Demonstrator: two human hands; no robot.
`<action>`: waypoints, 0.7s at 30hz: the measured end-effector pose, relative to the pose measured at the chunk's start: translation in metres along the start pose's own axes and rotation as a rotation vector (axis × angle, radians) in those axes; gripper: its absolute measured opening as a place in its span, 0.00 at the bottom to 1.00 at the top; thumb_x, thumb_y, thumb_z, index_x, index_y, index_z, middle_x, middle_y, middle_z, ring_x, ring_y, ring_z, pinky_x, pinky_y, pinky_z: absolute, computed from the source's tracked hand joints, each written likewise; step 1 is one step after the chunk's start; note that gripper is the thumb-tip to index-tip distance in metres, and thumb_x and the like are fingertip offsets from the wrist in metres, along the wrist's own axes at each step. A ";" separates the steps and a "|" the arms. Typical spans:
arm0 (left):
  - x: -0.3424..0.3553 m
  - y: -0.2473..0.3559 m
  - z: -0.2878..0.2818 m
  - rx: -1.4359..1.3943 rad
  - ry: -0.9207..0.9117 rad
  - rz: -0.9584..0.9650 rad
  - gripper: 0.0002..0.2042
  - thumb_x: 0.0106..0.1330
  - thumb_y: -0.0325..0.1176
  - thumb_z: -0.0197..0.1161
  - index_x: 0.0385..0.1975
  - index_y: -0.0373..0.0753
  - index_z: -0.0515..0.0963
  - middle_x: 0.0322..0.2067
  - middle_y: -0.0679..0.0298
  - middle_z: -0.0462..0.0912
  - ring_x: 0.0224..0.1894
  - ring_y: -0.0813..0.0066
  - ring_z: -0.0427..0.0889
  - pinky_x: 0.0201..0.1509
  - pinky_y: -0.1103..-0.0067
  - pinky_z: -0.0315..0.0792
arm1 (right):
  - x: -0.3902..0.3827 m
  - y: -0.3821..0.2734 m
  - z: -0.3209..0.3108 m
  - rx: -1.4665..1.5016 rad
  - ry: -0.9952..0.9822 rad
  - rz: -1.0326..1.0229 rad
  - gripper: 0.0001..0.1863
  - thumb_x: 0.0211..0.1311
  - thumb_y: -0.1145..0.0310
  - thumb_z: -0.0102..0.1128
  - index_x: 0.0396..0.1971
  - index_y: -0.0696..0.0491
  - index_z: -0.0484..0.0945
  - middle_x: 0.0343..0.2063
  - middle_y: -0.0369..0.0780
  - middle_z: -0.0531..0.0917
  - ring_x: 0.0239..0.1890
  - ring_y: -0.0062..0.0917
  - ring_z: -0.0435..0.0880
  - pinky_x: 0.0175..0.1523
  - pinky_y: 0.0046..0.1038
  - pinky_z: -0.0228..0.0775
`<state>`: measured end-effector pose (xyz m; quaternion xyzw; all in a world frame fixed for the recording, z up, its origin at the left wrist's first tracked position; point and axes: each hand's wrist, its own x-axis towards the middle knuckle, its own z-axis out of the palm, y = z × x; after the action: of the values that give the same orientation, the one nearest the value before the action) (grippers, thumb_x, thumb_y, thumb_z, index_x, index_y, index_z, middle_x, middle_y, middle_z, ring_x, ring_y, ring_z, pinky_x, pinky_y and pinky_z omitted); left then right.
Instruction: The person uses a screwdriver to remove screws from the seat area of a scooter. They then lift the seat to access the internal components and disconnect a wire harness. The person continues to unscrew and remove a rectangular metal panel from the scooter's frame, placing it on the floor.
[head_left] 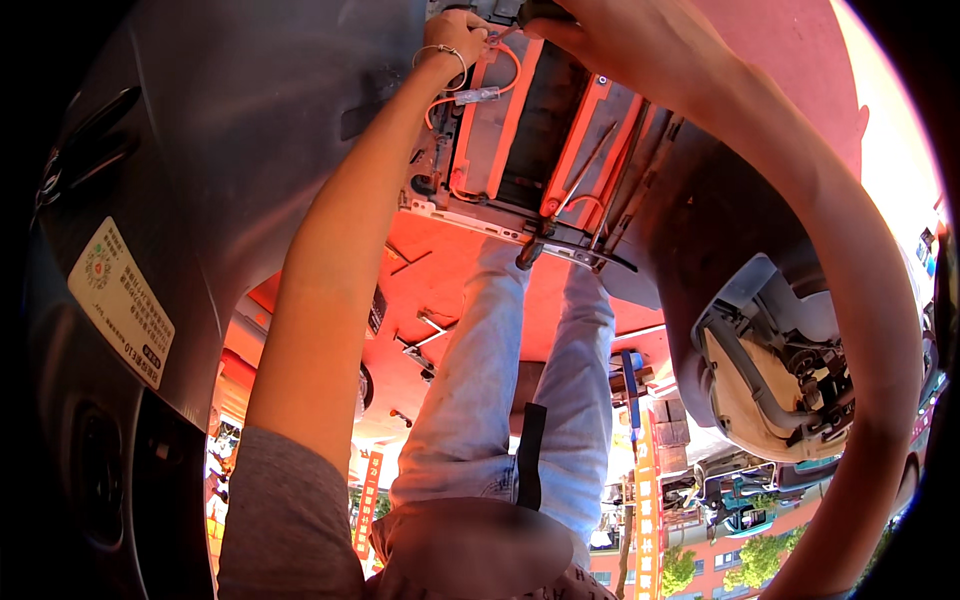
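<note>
At the top of the head view, my left hand [462, 36] has its fingers bent together at the far end of a grey battery-like block [482, 140] with orange-red edges. What its fingertips pinch is hidden. My right hand [570, 28], partly cut off by the upper edge, is closed around the dark handle of what looks like a screwdriver [508, 33]. Its thin shaft points toward my left fingertips. An orange cable [518, 70] with a clear connector [477, 95] loops over the block. A second grey block [610, 110] sits to the right, past a dark gap.
A long, thin tool with a black handle [530, 252] lies across the compartment's near metal rim [465, 217]. Dark bodywork [270, 130] with a sticker [122, 300] rises on the left, a headlight unit [775, 360] on the right. More tools [430, 335] lie on the red floor.
</note>
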<state>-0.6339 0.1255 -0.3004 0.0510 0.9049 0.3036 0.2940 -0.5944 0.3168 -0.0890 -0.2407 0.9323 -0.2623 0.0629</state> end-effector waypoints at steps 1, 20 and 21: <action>0.002 -0.007 0.000 -0.020 0.003 -0.006 0.08 0.58 0.32 0.56 0.31 0.35 0.78 0.25 0.62 0.82 0.27 0.78 0.82 0.33 0.84 0.75 | 0.002 -0.002 -0.001 0.002 -0.017 0.002 0.10 0.48 0.69 0.56 0.24 0.62 0.72 0.24 0.48 0.75 0.30 0.42 0.75 0.35 0.35 0.67; 0.001 -0.025 0.013 0.053 0.195 0.139 0.06 0.53 0.32 0.59 0.26 0.41 0.82 0.25 0.59 0.82 0.30 0.68 0.81 0.39 0.77 0.74 | 0.017 -0.011 0.002 -0.130 -0.072 -0.244 0.03 0.43 0.76 0.53 0.21 0.57 0.76 0.24 0.44 0.79 0.29 0.37 0.79 0.29 0.32 0.70; 0.001 -0.028 0.013 0.014 0.184 0.123 0.06 0.53 0.32 0.59 0.27 0.40 0.81 0.25 0.59 0.81 0.31 0.67 0.81 0.39 0.77 0.74 | 0.020 -0.012 0.003 -0.133 -0.074 -0.257 0.04 0.43 0.76 0.53 0.21 0.57 0.76 0.24 0.43 0.79 0.29 0.37 0.79 0.29 0.32 0.70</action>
<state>-0.6251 0.1093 -0.3255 0.0805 0.9253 0.3180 0.1902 -0.6059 0.2968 -0.0849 -0.3714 0.9062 -0.1966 0.0470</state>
